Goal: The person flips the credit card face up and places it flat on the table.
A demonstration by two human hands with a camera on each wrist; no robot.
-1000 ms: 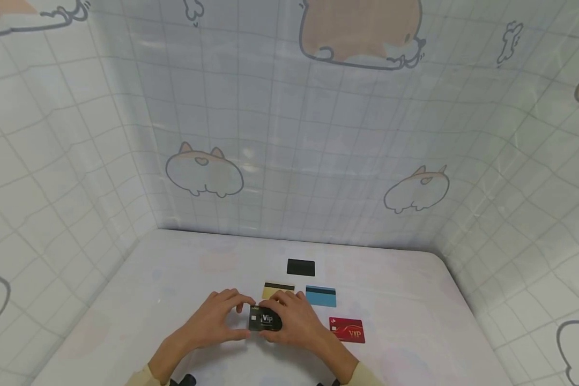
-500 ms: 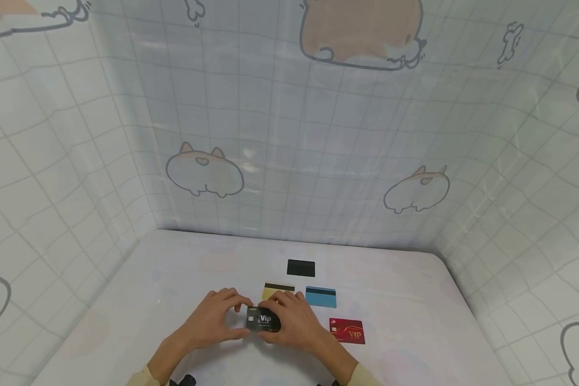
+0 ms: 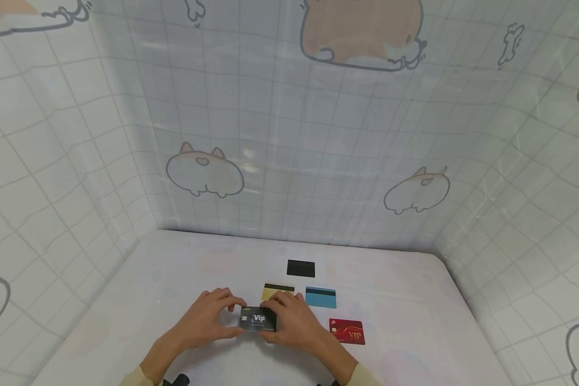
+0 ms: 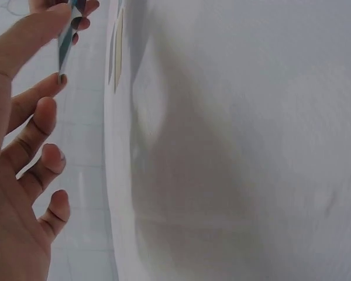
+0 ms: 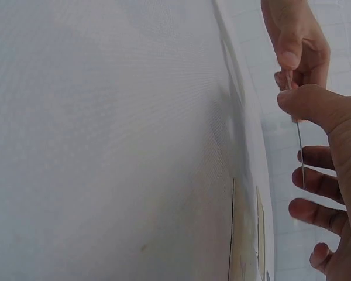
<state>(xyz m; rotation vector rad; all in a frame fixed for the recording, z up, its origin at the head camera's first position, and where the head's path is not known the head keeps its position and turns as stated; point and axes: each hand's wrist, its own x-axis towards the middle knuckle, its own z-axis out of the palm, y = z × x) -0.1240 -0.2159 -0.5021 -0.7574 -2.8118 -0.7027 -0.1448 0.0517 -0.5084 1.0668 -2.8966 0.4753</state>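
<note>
A black bank-style card (image 3: 257,319) with "Vip" lettering and a chip is held level between both hands, above the white table (image 3: 415,300). My left hand (image 3: 200,321) pinches its left end, index finger at the far corner and thumb at the near one. Thumb and index finger of my right hand (image 3: 296,321) grip the long edges nearer the right end. In the left wrist view the card (image 4: 66,41) appears nearly edge-on between thumb and index finger. The right wrist view also shows it as a thin line (image 5: 301,152), with both hands on it.
A plain black card (image 3: 301,268) lies farthest back. Closer in are a yellow card (image 3: 277,289), partly covered by the right hand, and a blue card (image 3: 320,297). A red VIP card (image 3: 347,331) lies right of the right wrist. Grid-patterned cloth walls (image 3: 313,134) enclose the table.
The card has slid a little to the left along with my left hand, so more of its right end shows. My right hand has stayed almost in place.
</note>
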